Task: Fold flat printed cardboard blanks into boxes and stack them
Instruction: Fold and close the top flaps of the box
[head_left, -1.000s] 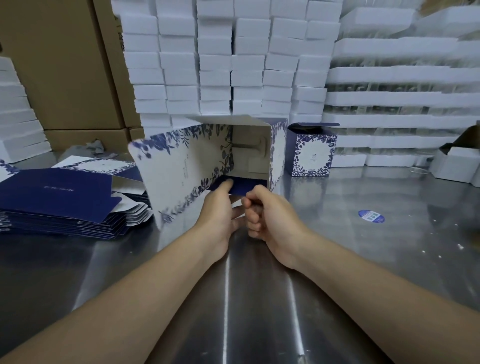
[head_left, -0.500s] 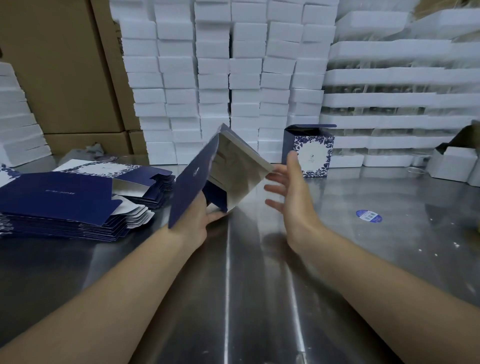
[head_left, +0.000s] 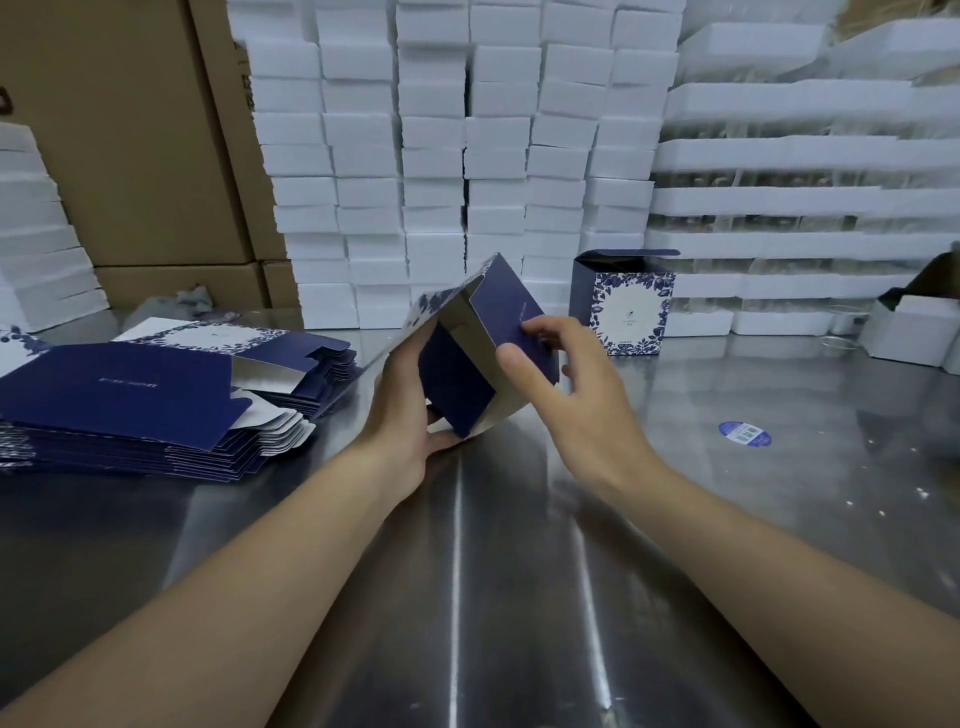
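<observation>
1. The half-folded navy and white floral cardboard box (head_left: 501, 306) is at centre frame. It's tilted and held just above the shiny steel table (head_left: 467, 597), not resting on it.
2. Left hand (head_left: 405, 415) grips it from the lower left, with the fingers wrapped under the bottom corner and the palm against the floral side.
3. Right hand (head_left: 576, 395) holds the navy panel on the right. Thumb and index finger are on its face, and the other fingers look curled round its far edge.
4. Handling guess: it's thin printed card, so it should be very light. Panels look stiff along the flat but floppy at the scored creases. The coated finish is probably a bit slippery, and it'll dent or crease if squeezed mid-panel.
5. I'd hold it near corners and fold lines, pushing flaps with flat fingertips instead of pinching hard.
6. The pile of flat navy blanks (head_left: 119, 395) sits at left frame. One finished floral box (head_left: 626, 312) stands upright in the upper right, well apart from the hands.
</observation>
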